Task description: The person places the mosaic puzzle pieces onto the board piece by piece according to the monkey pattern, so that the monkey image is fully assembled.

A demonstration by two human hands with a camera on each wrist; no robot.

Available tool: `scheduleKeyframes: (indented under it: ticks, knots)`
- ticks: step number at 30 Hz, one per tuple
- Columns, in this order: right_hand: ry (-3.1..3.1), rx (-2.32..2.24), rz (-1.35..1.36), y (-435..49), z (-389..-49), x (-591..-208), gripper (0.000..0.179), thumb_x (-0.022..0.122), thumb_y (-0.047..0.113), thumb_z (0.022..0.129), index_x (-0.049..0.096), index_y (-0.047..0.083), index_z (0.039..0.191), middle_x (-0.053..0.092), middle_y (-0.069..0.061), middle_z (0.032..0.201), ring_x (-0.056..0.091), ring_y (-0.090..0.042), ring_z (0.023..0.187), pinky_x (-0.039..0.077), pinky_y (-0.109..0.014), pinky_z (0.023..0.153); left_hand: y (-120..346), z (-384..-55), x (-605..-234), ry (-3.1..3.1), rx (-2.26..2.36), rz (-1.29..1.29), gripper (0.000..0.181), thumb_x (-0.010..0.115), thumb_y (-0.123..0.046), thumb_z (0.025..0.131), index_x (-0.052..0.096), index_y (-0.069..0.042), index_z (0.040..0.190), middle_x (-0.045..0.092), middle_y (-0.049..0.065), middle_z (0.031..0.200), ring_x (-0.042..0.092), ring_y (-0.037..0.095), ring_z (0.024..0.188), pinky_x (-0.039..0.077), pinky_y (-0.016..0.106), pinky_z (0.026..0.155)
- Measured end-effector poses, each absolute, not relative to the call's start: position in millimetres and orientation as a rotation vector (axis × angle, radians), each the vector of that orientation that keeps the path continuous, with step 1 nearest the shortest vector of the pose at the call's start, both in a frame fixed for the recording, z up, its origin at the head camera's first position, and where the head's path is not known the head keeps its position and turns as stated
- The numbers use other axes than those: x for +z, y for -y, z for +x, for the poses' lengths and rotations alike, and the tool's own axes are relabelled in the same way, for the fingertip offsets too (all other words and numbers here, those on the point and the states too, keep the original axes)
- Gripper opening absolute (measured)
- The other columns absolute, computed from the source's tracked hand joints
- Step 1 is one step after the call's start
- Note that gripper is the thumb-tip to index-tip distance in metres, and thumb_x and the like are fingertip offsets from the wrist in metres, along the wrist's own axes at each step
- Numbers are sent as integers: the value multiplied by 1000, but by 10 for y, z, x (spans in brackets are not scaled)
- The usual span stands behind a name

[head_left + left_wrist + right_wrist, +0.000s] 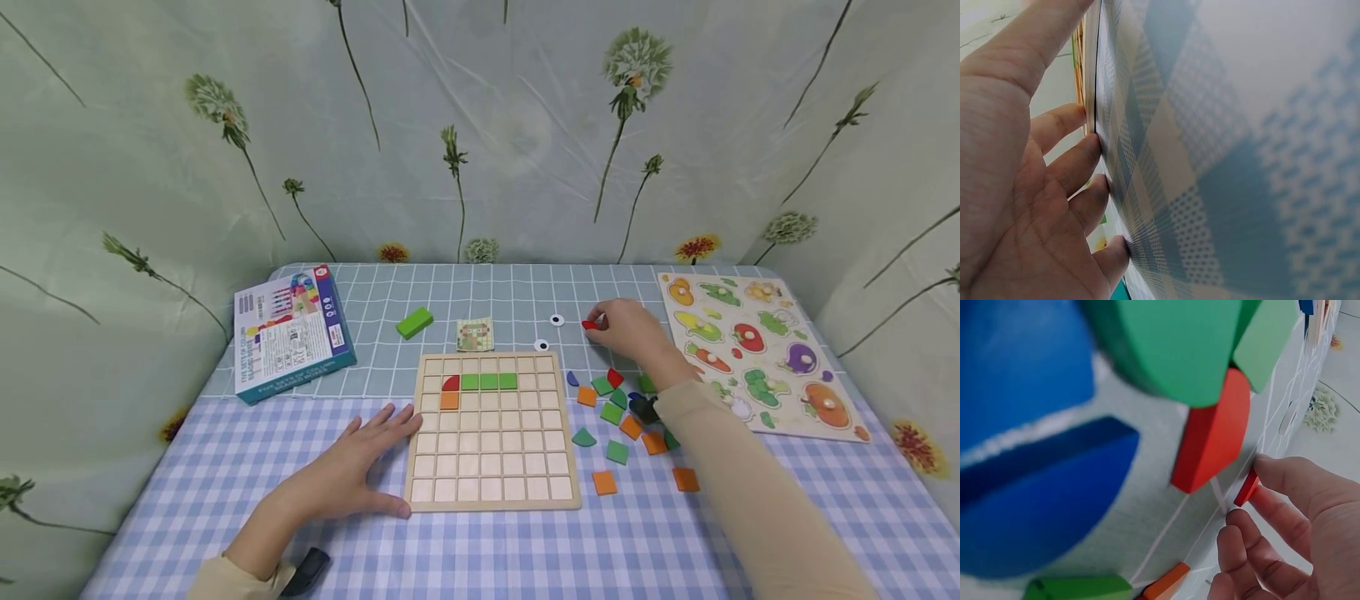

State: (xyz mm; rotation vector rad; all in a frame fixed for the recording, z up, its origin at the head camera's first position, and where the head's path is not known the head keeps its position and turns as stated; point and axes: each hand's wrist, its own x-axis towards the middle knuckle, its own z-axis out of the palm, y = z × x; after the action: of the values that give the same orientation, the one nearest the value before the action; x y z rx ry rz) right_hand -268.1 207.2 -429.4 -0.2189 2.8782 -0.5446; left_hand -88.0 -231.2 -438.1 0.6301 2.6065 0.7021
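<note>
While the left hand (356,468) lies spread w/ index finger & thumb at the left edge of the pale wooden grid board (491,464), prob. steadying it, the right hand (632,331) is out past the board's far right corner, thumb & forefinger pinching 1 small, flat, red painted piece (1247,487). Fingers hide some of its outline; can't tell if it touches the grey-blue, white-lined cloth (517,300) or sits just above.

On the board, toward its far left: 1 red quarter-round tile (451,383), 3 green square tiles (488,381) in a row to its right, 1 orange square tile (449,401) directly on its near side. Most cells are bare, so it looks like an early stage, w/ picking up a loose pc. in hand. Next move prob. calls for a firm pinch, a carry left to the board, & turning the pc. to sit flat in 1 cell w/o nudging neighbours.

Just beyond the board's far edge: small printed pattern card (476,334), poss. the guide. Off its far left corner: green rectangular block (415,323). Off its far right corner: 2 black-and-white eye discs (557,320). Right of the board: loose green, orange, red & blue flat pieces (611,412). Farther right: wooden vegetable peg puzzle (792,400). Well left of the board: blue-and-white cardboard box (288,333).
</note>
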Motion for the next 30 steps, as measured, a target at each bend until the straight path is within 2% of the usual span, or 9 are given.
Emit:
scheduleKeyframes:
  ticks: [5, 15, 20, 25, 30]
  knots:
    - [-2874, -548, -243, -2067, -2679, -4289, 32, 72, 23, 102, 73, 5, 129, 73, -19, 115, 62, -31, 96, 57, -43, 89, 2311, -882, -4375, -2604, 703, 631, 116, 88, -67, 75, 38, -22, 169, 27, 4, 179, 16, 42, 168, 10, 82, 126]
    - [-2819, -629, -336, -2095, -2628, -4248, 30, 72, 9, 99, 74, 5, 128, 71, -21, 124, 61, -36, 109, 57, -53, 106, 2302, -885, -4343, -2608, 701, 634, 115, 88, -67, 75, 39, -21, 168, 29, 6, 179, 17, 44, 167, 10, 82, 125]
    - [-2791, -687, -382, -2105, -2615, -4269, 29, 70, 3, 98, 77, 5, 126, 73, -18, 126, 61, -34, 110, 56, -54, 109, 2311, -879, -4351, -2617, 700, 653, 115, 88, -66, 76, 39, -19, 168, 30, 8, 178, 19, 46, 166, 12, 84, 123]
    - [-2779, -723, -408, -2108, -2587, -4286, 31, 65, -5, 97, 79, 6, 122, 72, -17, 128, 61, -35, 113, 54, -57, 113, 2310, -874, -4364, -2602, 703, 632, 115, 88, -67, 75, 38, -21, 168, 28, 5, 179, 17, 43, 167, 10, 82, 126]
    - [-2802, -738, -343, -2130, -2542, -4263, 29, 65, 4, 100, 73, 4, 128, 72, -19, 126, 62, -36, 114, 54, -56, 112, 2307, -871, -4357, -2599, 707, 621, 115, 89, -66, 75, 39, -21, 168, 29, 5, 179, 17, 43, 167, 9, 81, 126]
